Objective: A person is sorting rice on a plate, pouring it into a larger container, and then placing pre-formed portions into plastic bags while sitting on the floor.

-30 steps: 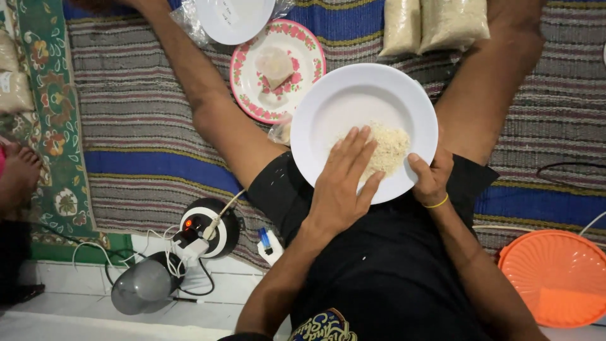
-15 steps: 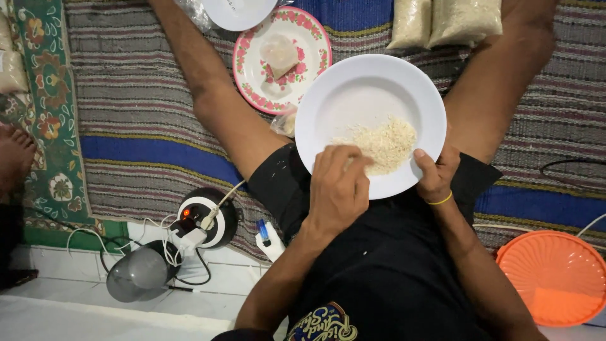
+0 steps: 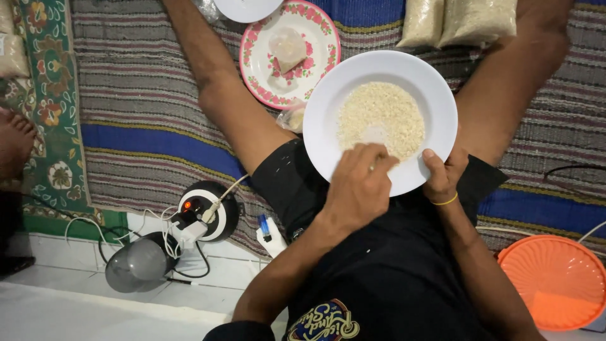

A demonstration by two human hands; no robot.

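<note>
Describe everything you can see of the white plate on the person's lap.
The white plate is round, glossy and plain, perhaps ceramic or melamine, with a broad rim. It is held level above the lap. Pale grains are spread across its centre. The right hand grips its near edge with the thumb on the rim. The left hand covers the near rim, its fingers reaching the grains.

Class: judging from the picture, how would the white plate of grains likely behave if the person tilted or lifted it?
The white plate looks rigid and smooth, so probably slippery. Its loose grains would likely slide and spill. The right hand grips only its rim, so it may tip.

White plate (image 3: 435, 82) of pale grains (image 3: 380, 120)
</note>
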